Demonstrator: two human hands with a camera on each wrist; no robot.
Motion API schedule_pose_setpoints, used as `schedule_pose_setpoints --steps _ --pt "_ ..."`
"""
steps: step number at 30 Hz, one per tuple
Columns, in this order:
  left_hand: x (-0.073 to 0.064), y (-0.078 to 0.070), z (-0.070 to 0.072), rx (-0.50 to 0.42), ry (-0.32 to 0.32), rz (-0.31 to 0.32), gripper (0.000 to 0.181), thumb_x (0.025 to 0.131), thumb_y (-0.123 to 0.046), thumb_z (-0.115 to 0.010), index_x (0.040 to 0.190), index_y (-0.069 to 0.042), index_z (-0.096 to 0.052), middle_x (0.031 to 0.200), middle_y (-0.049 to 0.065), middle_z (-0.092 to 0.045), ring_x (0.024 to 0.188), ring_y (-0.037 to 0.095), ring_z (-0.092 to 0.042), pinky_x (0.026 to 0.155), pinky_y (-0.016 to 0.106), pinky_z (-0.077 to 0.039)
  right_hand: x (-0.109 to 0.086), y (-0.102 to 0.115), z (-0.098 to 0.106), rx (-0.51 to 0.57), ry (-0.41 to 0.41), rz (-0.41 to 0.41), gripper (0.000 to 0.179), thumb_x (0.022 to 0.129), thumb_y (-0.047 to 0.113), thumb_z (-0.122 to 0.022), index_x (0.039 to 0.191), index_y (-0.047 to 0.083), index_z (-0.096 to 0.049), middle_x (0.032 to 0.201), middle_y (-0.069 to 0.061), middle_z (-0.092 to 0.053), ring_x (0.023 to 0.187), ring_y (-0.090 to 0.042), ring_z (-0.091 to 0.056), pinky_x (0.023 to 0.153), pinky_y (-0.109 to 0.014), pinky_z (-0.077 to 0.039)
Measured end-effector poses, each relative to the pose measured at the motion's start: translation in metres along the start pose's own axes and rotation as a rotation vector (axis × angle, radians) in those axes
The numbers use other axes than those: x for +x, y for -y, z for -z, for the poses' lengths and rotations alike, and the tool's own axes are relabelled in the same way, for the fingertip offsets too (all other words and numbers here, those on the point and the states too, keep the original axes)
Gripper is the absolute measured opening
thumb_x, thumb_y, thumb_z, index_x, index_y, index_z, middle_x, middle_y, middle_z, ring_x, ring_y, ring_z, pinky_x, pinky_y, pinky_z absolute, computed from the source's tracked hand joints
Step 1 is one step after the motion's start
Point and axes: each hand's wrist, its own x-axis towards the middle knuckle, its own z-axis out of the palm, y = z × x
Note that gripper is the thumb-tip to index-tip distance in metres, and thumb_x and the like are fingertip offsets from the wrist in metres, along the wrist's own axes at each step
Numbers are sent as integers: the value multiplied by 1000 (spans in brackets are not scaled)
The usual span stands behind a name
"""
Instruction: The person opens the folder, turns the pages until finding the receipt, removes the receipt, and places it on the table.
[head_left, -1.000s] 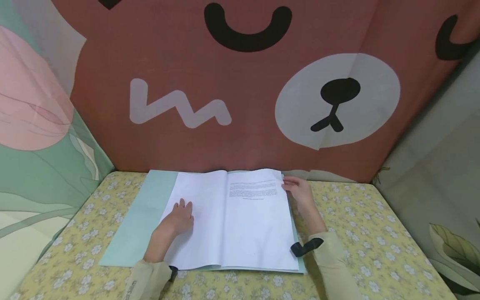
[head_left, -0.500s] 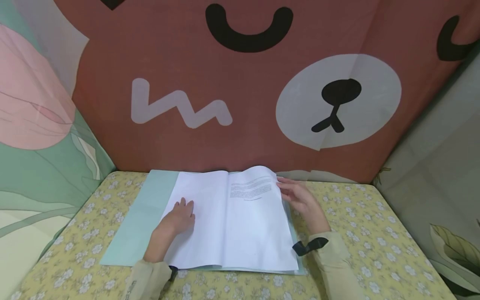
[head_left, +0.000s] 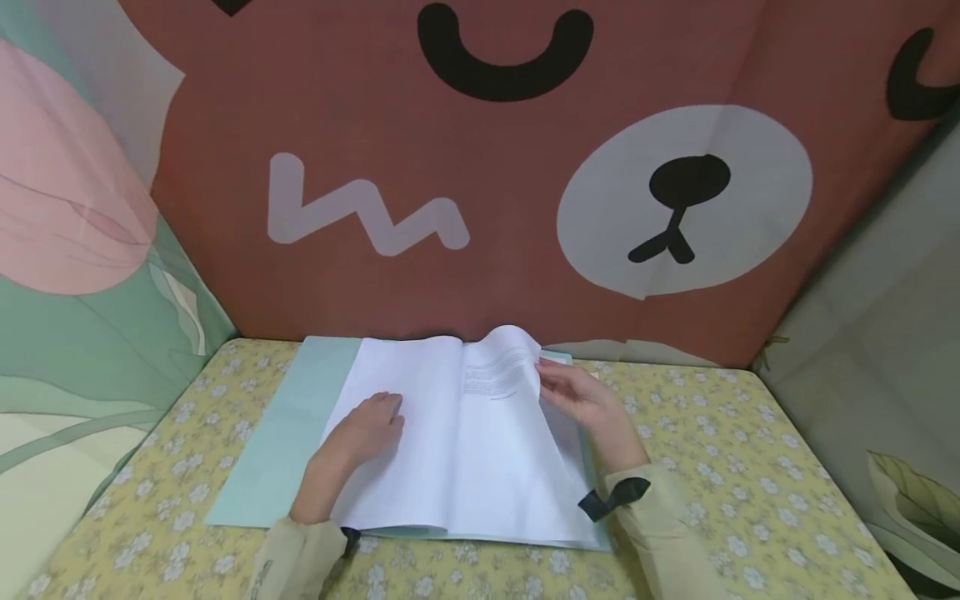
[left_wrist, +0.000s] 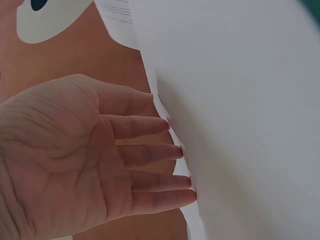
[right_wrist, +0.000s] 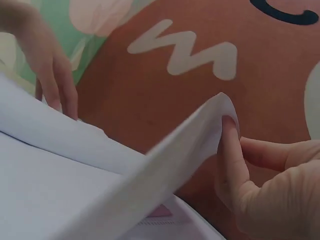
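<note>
A stack of white pages in a pale green folder (head_left: 281,442) lies open on the table. My right hand (head_left: 592,404) pinches the upper outer corner of the printed right-hand page (head_left: 498,442) between thumb and fingers. In the right wrist view that page (right_wrist: 195,145) is lifted and bent over the fingers. On the left-hand page (head_left: 420,392) rests my left hand (head_left: 367,429). Its fingertips touch the paper in the left wrist view, the fingers (left_wrist: 150,155) nearly straight and the palm holding nothing. Beneath the raised page, a pinkish printed patch (right_wrist: 160,212) shows in the right wrist view.
The table has a yellow flowered cloth (head_left: 712,492), visible on both sides of the folder. Behind it hangs a brown curtain (head_left: 502,275) with a bear print. Fabric with plant prints hangs at the left (head_left: 97,350) and right.
My right hand has moved left with the page corner, so the right-hand page curls up more and the sheet beneath is partly uncovered. My left hand has stayed on the left-hand page.
</note>
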Motion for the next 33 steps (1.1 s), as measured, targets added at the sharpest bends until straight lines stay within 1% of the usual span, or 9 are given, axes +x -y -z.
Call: schedule_pose_setpoints --steps 4,7,11,17,19,23,27,30,33 --pt "0 0 0 -18 13 -5 49 107 -13 -49 148 12 -46 155 30 -43 147 46 -35 119 57 -31 4 -5 -18 90 -44 -22 21 107 -3 -47 128 0 -50 107 -14 -65 95 -20 -69 91 -26 -57" --pt "0 2 1 -19 9 -13 48 106 -13 -50 147 13 -47 155 30 -44 147 46 -36 119 57 -32 5 -8 -27 128 -99 1 42 106 -1 -51 146 4 -39 110 -12 -64 96 -18 -69 92 -24 -56" --pt "-1 1 4 -52 -9 -38 48 106 -13 -50 147 12 -47 153 29 -46 146 46 -38 118 57 -33 7 -9 -35 98 -131 37 61 106 0 -51 161 6 -25 115 -8 -61 97 -15 -67 93 -21 -55" --pt "-3 -1 4 -199 -57 -87 46 108 -17 -49 145 9 -52 150 27 -52 144 45 -41 118 56 -34 11 -5 -50 43 -114 57 70 106 -1 -50 166 8 -14 128 -7 -49 100 -12 -63 91 -20 -55" --pt "-4 -3 4 -262 -87 -98 45 109 -21 -49 144 7 -54 146 25 -56 140 43 -48 113 54 -41 12 -4 -56 34 -98 53 67 106 -2 -50 164 8 -18 128 -8 -50 100 -13 -64 90 -20 -55" --pt "-4 -11 8 -564 -104 -103 49 111 -30 -49 146 4 -52 140 22 -61 129 39 -60 99 47 -55 13 -3 -70 -29 -29 55 59 107 -2 -48 161 5 -25 125 -9 -51 99 -14 -65 90 -21 -56" --pt "-5 -17 17 -938 -12 -94 60 111 -40 -46 150 6 -43 146 25 -56 129 38 -61 92 42 -59 14 -6 -82 -72 16 70 62 105 -3 -49 161 3 -23 124 -9 -49 102 -15 -62 91 -22 -56" --pt "-6 -17 23 -1107 69 -61 70 111 -48 -42 154 7 -35 151 27 -49 131 39 -59 93 43 -59 17 -10 -88 -87 35 76 63 103 -6 -53 160 -1 -26 119 -11 -52 102 -17 -61 91 -23 -56" --pt "-9 -13 28 -1229 126 -41 77 110 -52 -39 157 8 -28 154 30 -43 134 41 -56 94 46 -58 21 -17 -96 -116 49 72 53 102 -8 -51 153 -4 -35 113 -11 -56 98 -16 -62 88 -23 -57"
